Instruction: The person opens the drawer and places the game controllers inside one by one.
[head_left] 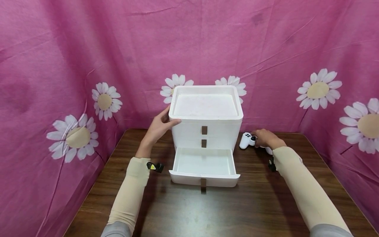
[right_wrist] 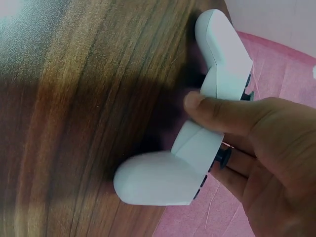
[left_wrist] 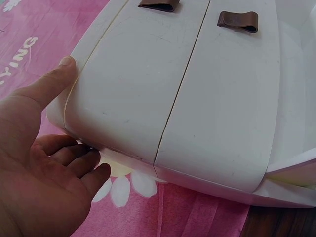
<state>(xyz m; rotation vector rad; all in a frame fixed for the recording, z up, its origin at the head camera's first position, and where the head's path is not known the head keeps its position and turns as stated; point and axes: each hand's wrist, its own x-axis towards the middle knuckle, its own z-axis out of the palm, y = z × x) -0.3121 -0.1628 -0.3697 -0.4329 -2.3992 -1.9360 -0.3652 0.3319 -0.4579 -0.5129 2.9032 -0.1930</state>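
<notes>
A white drawer unit (head_left: 207,135) with brown pull tabs stands at the table's far side, its bottom drawer (head_left: 204,163) pulled out with a bare floor showing. My left hand (head_left: 160,126) rests on the unit's upper left corner. In the left wrist view its thumb (left_wrist: 61,74) lies against the front face, and the other fingers bend loosely beside the side wall. To the right of the unit, my right hand (head_left: 265,137) holds a white game controller (head_left: 245,141) by its middle. The right wrist view shows the thumb across the controller (right_wrist: 163,177) between its two grips.
The brown wooden table (head_left: 189,210) extends in front of the open drawer. The unit has a shallow tray top (head_left: 207,105) with a raised rim. A pink curtain (head_left: 189,42) with white daisies closes in the back and both sides.
</notes>
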